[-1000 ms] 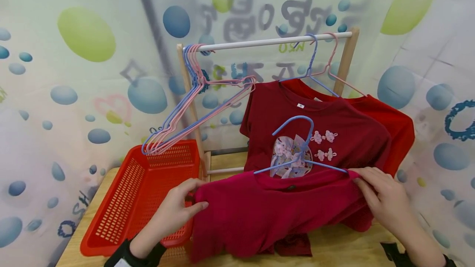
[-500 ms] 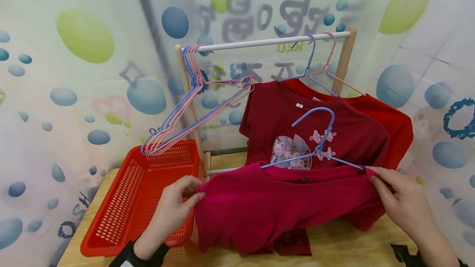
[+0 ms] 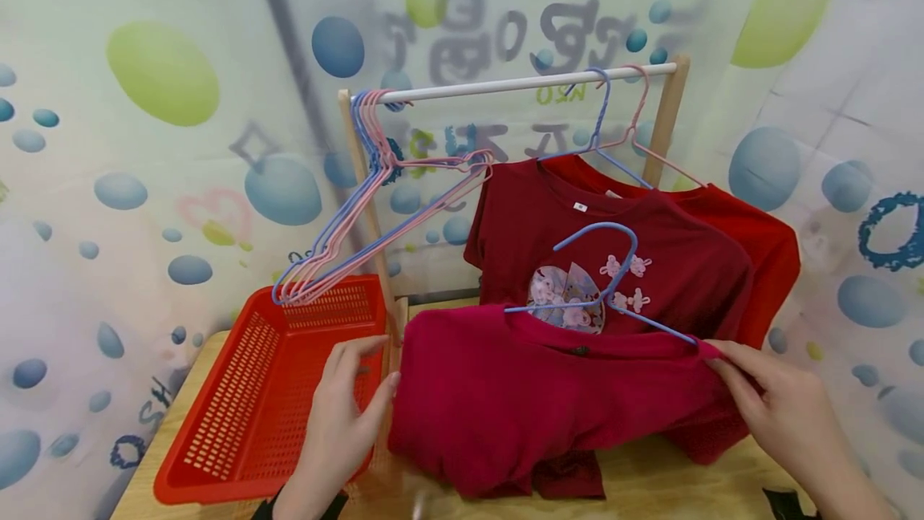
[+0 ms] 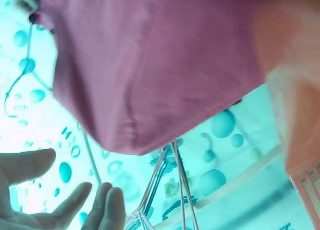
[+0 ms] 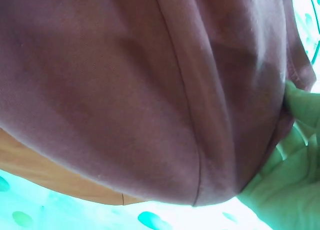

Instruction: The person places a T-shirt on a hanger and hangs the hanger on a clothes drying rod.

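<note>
A magenta-red shirt [image 3: 534,392] hangs on a blue hanger [image 3: 559,306], whose hook stands up above the neckline. My right hand [image 3: 783,404] pinches the shirt's right shoulder beside the hanger's end; in the right wrist view that hand [image 5: 292,190] holds the cloth by its edge. My left hand [image 3: 342,416] is just beside the shirt's left side, thumb and fingers apart and nothing between them. The left wrist view shows a gap between this hand [image 4: 55,215] and the cloth [image 4: 150,70].
Behind stands a rack with a white rail [image 3: 505,87]. Several bare blue and pink hangers [image 3: 375,175] bunch at its left end. A dark red shirt [image 3: 650,239] and a brighter red one [image 3: 772,247] hang at the right. An orange-red basket [image 3: 202,456] sits on the wooden table [image 3: 650,488].
My left hand has let go of the shirt's left shoulder, and that side hangs folded down. The shirt and hanger first shifted right and up, then slightly left and down, still in my right hand.
</note>
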Demonstrator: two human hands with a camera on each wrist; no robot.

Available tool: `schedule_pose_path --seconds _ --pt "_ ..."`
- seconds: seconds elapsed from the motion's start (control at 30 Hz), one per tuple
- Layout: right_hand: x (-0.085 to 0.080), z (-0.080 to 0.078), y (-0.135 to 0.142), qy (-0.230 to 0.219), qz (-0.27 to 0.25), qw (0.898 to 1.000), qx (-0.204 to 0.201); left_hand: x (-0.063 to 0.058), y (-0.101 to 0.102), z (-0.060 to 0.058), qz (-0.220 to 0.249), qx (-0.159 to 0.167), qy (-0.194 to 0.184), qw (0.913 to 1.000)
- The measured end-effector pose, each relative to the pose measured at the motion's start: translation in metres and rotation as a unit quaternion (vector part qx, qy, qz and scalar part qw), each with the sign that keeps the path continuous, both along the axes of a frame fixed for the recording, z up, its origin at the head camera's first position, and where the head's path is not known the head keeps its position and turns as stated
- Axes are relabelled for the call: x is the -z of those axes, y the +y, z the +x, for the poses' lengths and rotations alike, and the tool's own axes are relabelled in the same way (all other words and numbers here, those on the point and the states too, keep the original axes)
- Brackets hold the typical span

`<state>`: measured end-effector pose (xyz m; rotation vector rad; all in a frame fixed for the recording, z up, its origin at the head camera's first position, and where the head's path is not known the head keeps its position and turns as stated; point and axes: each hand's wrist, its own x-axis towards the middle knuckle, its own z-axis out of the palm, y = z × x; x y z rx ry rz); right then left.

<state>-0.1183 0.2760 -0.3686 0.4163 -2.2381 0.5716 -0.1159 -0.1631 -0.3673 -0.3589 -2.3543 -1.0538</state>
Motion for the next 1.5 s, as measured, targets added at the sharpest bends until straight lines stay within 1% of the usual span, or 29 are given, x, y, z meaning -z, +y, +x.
schedule_pose_path --seconds 0.07,0.13,0.23,0.33,0.53,0.67,0.73,0.8,0.9,0.97,1.17,1.23,1.37,1.5 --pt "-0.001 0.003 -0.001 -0.002 -0.001 1.000 0.019 0.002 0.004 0.001 0.023 0.003 0.017 0.9996" --pt "-0.002 0.004 -0.003 -0.006 0.004 0.999 0.037 0.005 0.009 0.001 0.053 0.012 0.025 0.9982" --pt "-0.002 0.005 -0.006 -0.014 0.001 0.998 0.057 0.010 0.016 0.001 0.093 0.013 0.016 0.9955" --pt "-0.003 0.005 -0.010 -0.013 -0.004 0.997 0.071 0.014 0.023 -0.001 0.128 0.011 -0.002 0.9918" --pt "-0.006 0.001 -0.017 0.013 -0.017 0.995 0.093 0.020 0.032 -0.004 0.171 0.003 -0.015 0.9851" --pt "-0.010 -0.003 -0.022 0.004 -0.035 0.994 0.107 0.020 0.033 -0.006 0.192 -0.004 -0.034 0.9808" --pt "-0.012 -0.007 -0.024 0.012 -0.037 0.993 0.113 0.020 0.034 -0.007 0.200 -0.008 -0.039 0.9790" --pt "-0.012 -0.012 -0.026 0.035 -0.029 0.992 0.113 0.019 0.034 -0.008 0.205 -0.011 -0.040 0.9779" --pt "-0.011 -0.020 -0.027 0.073 -0.020 0.991 0.109 0.018 0.033 -0.009 0.206 -0.012 -0.033 0.9779" --pt "-0.011 -0.026 -0.030 0.082 -0.021 0.990 0.110 0.018 0.033 -0.009 0.206 -0.012 -0.033 0.9780" --pt "-0.019 -0.042 -0.039 0.080 -0.041 0.991 0.102 0.020 0.032 -0.011 0.207 -0.014 -0.031 0.9777" --pt "-0.023 -0.048 -0.043 0.082 -0.050 0.991 0.096 0.020 0.032 -0.011 0.207 -0.017 -0.035 0.9776" --pt "-0.033 -0.061 -0.049 0.094 -0.064 0.989 0.098 0.021 0.031 -0.013 0.211 -0.022 -0.044 0.9763" --pt "-0.042 -0.072 -0.054 0.102 -0.077 0.987 0.099 0.021 0.031 -0.014 0.212 -0.024 -0.040 0.9761"
